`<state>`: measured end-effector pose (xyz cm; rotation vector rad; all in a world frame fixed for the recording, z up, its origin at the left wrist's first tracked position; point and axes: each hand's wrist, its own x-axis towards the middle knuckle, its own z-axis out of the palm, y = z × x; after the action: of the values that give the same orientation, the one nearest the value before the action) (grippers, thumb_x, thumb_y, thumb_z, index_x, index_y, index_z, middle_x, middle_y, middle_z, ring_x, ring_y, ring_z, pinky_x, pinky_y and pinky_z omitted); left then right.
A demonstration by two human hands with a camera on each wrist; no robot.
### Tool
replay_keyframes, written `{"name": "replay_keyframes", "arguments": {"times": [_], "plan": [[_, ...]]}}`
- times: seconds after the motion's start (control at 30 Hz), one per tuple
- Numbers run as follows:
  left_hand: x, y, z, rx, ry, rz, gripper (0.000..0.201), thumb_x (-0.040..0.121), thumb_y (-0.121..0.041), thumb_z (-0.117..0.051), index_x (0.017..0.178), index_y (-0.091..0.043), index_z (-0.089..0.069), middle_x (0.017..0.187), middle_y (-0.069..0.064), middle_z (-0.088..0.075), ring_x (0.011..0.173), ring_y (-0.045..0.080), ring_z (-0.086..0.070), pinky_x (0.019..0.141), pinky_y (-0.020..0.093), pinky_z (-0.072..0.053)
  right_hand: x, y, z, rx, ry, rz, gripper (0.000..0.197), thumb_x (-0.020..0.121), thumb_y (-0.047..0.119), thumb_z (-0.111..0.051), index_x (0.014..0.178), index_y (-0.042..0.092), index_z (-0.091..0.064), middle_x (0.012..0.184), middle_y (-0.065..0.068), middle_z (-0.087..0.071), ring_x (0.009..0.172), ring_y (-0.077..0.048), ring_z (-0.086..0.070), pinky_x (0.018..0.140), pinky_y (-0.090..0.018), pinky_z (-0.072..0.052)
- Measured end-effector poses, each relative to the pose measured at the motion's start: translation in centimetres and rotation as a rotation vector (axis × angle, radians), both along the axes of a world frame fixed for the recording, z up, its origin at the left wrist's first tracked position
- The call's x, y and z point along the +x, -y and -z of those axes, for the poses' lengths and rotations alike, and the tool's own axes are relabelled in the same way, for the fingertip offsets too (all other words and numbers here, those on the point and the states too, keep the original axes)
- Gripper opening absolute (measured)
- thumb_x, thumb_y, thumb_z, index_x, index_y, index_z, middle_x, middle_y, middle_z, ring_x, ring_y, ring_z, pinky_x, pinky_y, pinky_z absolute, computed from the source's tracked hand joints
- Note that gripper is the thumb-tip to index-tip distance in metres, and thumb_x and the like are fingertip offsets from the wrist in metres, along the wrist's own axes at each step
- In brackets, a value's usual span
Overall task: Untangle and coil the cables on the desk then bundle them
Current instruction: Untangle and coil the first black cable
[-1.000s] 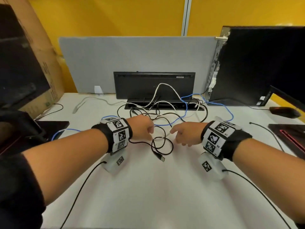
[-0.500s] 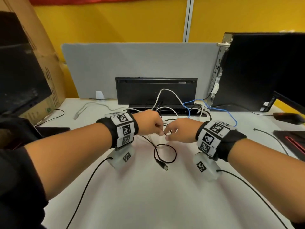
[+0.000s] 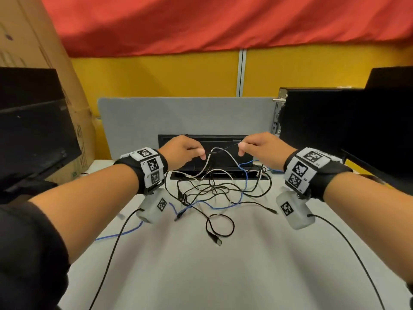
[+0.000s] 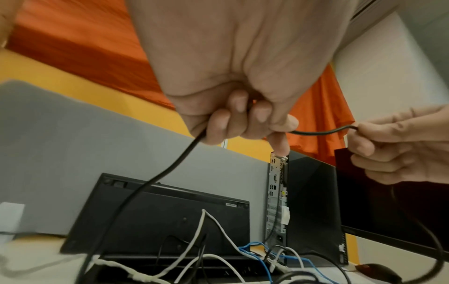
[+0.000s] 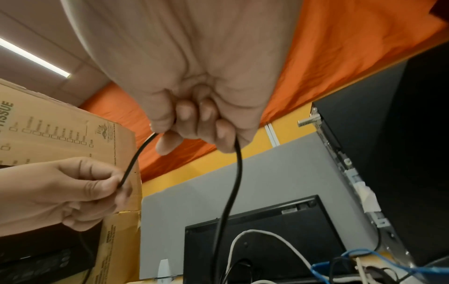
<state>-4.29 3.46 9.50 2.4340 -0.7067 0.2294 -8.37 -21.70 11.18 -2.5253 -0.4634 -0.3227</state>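
A thin black cable (image 3: 223, 149) stretches between my two raised hands above the desk. My left hand (image 3: 185, 151) grips it in curled fingers (image 4: 245, 123), and the cable (image 4: 155, 178) drops from the fist toward the desk. My right hand (image 3: 257, 146) also holds the cable (image 5: 233, 184) in its curled fingers (image 5: 206, 124). Below lies a tangle of black, white and blue cables (image 3: 214, 191), with a black USB plug end (image 3: 218, 241) on a loop nearest me.
An upright black keyboard (image 3: 223, 157) leans on the grey divider (image 3: 178, 117) behind the tangle. A black computer tower (image 3: 312, 121) stands at right, a cardboard box (image 3: 55, 86) and dark monitor (image 3: 29, 126) at left. The white desk (image 3: 223, 276) reaches toward me.
Both hands have risen from the desk and spread apart, lifting the black cable taut between them. The head view has tilted upward.
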Motion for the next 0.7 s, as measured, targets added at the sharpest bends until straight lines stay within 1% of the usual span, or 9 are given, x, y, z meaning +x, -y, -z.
{"name": "replay_keyframes", "arguments": {"times": [0.1,0.17,0.23,0.3,0.37,0.43,0.53,0.6,0.7], "plan": [[0.0,-0.4,-0.5,-0.008,0.011,-0.033,0.027,0.099,-0.029,-0.051,0.081,-0.032,-0.070,0.052,-0.009,-0.044,0.039,0.001,-0.037,0.042,0.009,-0.031,-0.5,0.8,-0.6,0.010,0.030,0.041,0.032,0.099,0.035,-0.047,0.086,0.023,-0.072,0.078,0.011,-0.063,0.059,0.006,-0.055,0.060,-0.023,-0.039],[0.1,-0.6,-1.0,-0.011,0.021,-0.061,0.027,0.099,-0.028,-0.051,0.083,-0.027,-0.072,0.048,-0.009,-0.041,0.036,0.001,-0.036,0.039,0.009,-0.029,-0.6,1.2,-1.0,0.014,0.043,0.083,0.032,0.098,0.036,-0.047,0.088,0.021,-0.073,0.095,0.003,-0.068,0.081,-0.008,-0.061,0.075,-0.029,-0.046],[0.1,-0.9,-1.5,-0.002,0.032,-0.109,0.027,0.100,-0.029,-0.051,0.085,-0.023,-0.073,0.047,-0.009,-0.040,0.036,0.000,-0.038,0.040,0.011,-0.028,-0.5,1.9,-1.3,0.043,0.052,0.122,0.031,0.097,0.037,-0.048,0.087,0.022,-0.074,0.099,-0.002,-0.069,0.090,-0.019,-0.061,0.082,-0.032,-0.047],[0.1,-1.4,-2.0,0.026,0.041,-0.154,0.029,0.100,-0.030,-0.050,0.088,-0.019,-0.074,0.052,-0.006,-0.048,0.045,0.003,-0.043,0.048,0.018,-0.033,-0.3,2.9,-1.7,0.074,0.074,0.160,0.030,0.097,0.037,-0.049,0.079,0.027,-0.072,0.085,0.000,-0.067,0.081,-0.018,-0.060,0.071,-0.028,-0.045],[0.5,-2.4,-2.3,0.047,0.040,-0.191,0.029,0.100,-0.029,-0.050,0.089,-0.017,-0.074,0.071,0.013,-0.063,0.062,0.017,-0.052,0.065,0.032,-0.043,0.0,3.9,-2.0,0.097,0.111,0.206,0.031,0.096,0.036,-0.050,0.071,0.031,-0.067,0.074,0.003,-0.063,0.070,-0.015,-0.056,0.059,-0.024,-0.039],[0.8,-3.7,-2.6,0.044,0.043,-0.224,0.027,0.100,-0.028,-0.051,0.087,-0.018,-0.073,0.088,0.023,-0.067,0.073,0.029,-0.055,0.073,0.035,-0.044,0.3,4.9,-2.2,0.105,0.131,0.244,0.031,0.096,0.036,-0.049,0.071,0.031,-0.066,0.073,0.001,-0.063,0.068,-0.013,-0.056,0.057,-0.023,-0.038],[1.4,-5.8,-2.6,0.046,0.048,-0.284,0.026,0.100,-0.026,-0.051,0.088,-0.016,-0.072,0.089,0.018,-0.067,0.080,0.031,-0.058,0.071,0.032,-0.041,0.9,5.9,-1.9,0.105,0.148,0.298,0.031,0.097,0.035,-0.047,0.073,0.031,-0.067,0.075,0.003,-0.064,0.070,-0.009,-0.056,0.057,-0.021,-0.036],[1.5,-6.8,-2.6,0.042,0.045,-0.320,0.026,0.100,-0.025,-0.051,0.088,-0.016,-0.072,0.076,0.008,-0.061,0.070,0.025,-0.053,0.064,0.029,-0.036,1.2,6.3,-1.5,0.108,0.152,0.323,0.031,0.098,0.035,-0.046,0.079,0.028,-0.069,0.085,0.000,-0.067,0.074,-0.008,-0.056,0.059,-0.019,-0.035],[1.6,-7.2,-2.7,0.019,0.044,-0.333,0.026,0.100,-0.024,-0.051,0.092,-0.011,-0.073,0.079,0.003,-0.059,0.071,0.018,-0.050,0.070,0.028,-0.034,1.6,6.3,-0.7,0.113,0.140,0.331,0.031,0.099,0.033,-0.043,0.085,0.023,-0.069,0.096,-0.006,-0.068,0.085,-0.019,-0.060,0.062,-0.022,-0.036]]}}
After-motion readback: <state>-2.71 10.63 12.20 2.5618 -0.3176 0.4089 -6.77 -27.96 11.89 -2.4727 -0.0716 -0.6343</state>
